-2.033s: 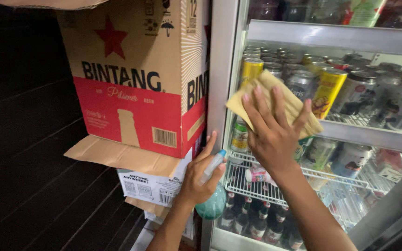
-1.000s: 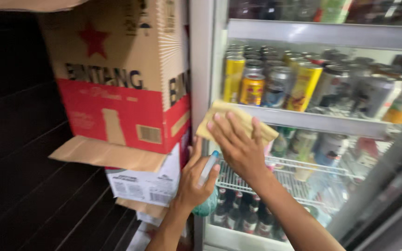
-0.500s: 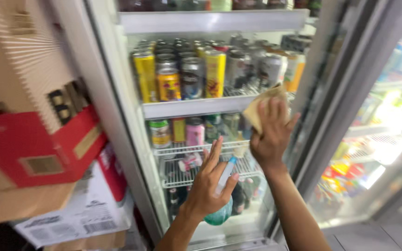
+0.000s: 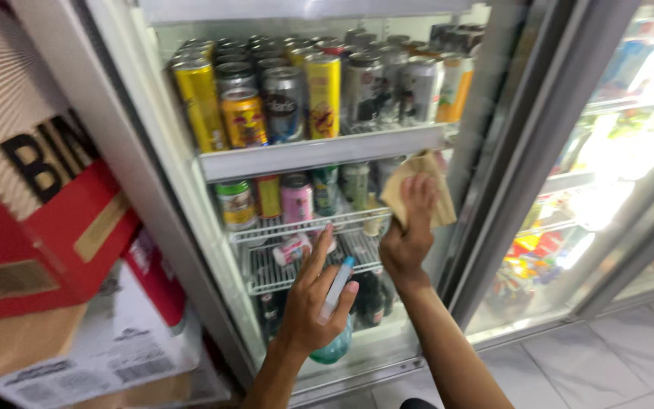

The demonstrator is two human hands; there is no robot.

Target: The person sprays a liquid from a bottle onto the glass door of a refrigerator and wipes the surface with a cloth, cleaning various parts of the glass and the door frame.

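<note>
The right hand (image 4: pixel 409 235) presses a folded yellow cloth (image 4: pixel 416 188) flat against the glass door (image 4: pixel 191 227) of a drinks cooler, fingers spread over the cloth, at the door's right side just below the upper shelf (image 4: pixel 319 151). The left hand (image 4: pixel 313 299) is closed around a spray bottle (image 4: pixel 336 318) with a blue-tipped nozzle, held low against the glass, forefinger raised. Behind the glass stand rows of cans (image 4: pixel 319 91) on the upper shelf and more cans on a wire rack (image 4: pixel 297 250) below. Judged from the cloth's position, wiping of the pane is under way in its middle right portion; no streaks or wet patches can be made out, so how much is done cannot be told. A red and white carton (image 4: pixel 32 220) stands just beside the cooler on the left.
</note>
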